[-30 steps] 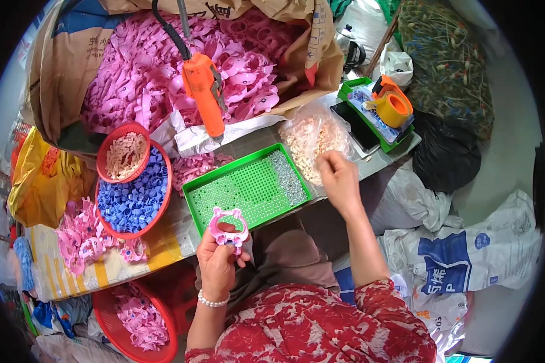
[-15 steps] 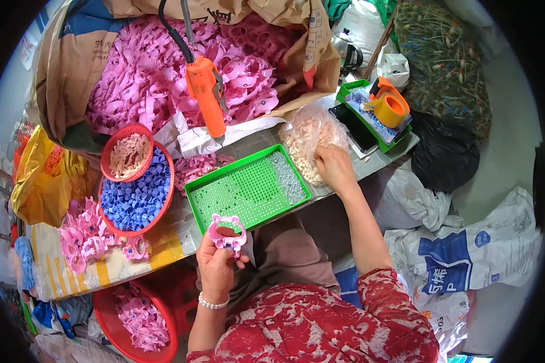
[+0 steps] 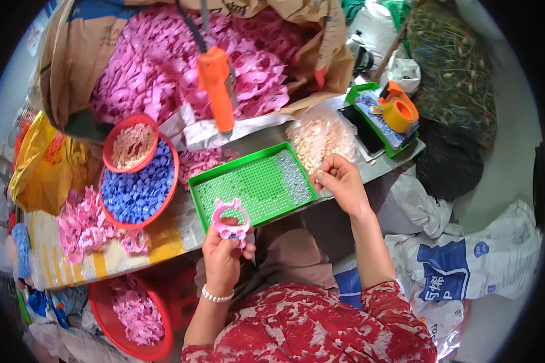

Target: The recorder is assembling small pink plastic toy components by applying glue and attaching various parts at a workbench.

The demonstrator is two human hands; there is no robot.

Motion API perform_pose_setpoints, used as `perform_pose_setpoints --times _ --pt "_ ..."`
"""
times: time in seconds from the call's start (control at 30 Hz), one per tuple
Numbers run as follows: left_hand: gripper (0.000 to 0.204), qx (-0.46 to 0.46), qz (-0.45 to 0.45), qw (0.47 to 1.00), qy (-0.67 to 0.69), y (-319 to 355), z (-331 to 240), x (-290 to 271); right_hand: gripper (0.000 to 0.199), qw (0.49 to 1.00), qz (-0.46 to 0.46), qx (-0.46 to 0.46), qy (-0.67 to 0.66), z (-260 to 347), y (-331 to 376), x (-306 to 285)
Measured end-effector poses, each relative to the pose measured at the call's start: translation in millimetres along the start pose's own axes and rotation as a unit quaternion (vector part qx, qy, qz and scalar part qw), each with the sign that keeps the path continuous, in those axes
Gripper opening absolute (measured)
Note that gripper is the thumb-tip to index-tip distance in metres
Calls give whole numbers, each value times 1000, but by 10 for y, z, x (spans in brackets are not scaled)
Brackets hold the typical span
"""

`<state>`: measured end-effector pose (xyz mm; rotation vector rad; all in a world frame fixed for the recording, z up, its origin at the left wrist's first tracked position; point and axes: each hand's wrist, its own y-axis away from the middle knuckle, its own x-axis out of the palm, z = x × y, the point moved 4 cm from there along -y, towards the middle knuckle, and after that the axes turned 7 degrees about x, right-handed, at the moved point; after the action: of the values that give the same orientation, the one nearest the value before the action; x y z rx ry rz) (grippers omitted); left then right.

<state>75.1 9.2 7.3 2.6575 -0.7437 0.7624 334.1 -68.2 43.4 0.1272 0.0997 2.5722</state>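
My left hand (image 3: 223, 259) is closed on a pink plastic part (image 3: 231, 231), a round open frame with small ear-like bumps, held upright at the near left corner of the green tray (image 3: 252, 219). The tray has a perforated floor and small silvery metal pieces in it, thickest at its right end. My right hand (image 3: 344, 184) pinches thumb and forefinger together just off the tray's right end. A tiny pale piece (image 3: 318, 173) shows at those fingertips, its shape too small to make out. Behind this hand lies a clear plastic bag (image 3: 324, 133) of beige pieces.
An orange electric screwdriver (image 3: 217, 91) hangs above the table, before a large paper sack (image 3: 63, 66) of pink parts. To the left, a red basket (image 3: 175, 175) of blue pieces carries a smaller red basket (image 3: 108, 151). A phone (image 3: 362, 131) and tape dispenser (image 3: 399, 112) are at the right.
My right hand has drawn out of the plastic bag toward me, its fingertips pinched. My left hand has turned the pink part slightly and raised it a little.
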Motion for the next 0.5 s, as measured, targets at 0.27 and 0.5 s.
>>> perform_pose_setpoints --times 0.27,0.5 --pt "36 -11 25 997 78 -7 -14 53 15 987 147 62 -15 -92 363 744" --pt "37 5 21 996 86 49 -61 -32 10 986 159 -51 -20 6 449 1099"
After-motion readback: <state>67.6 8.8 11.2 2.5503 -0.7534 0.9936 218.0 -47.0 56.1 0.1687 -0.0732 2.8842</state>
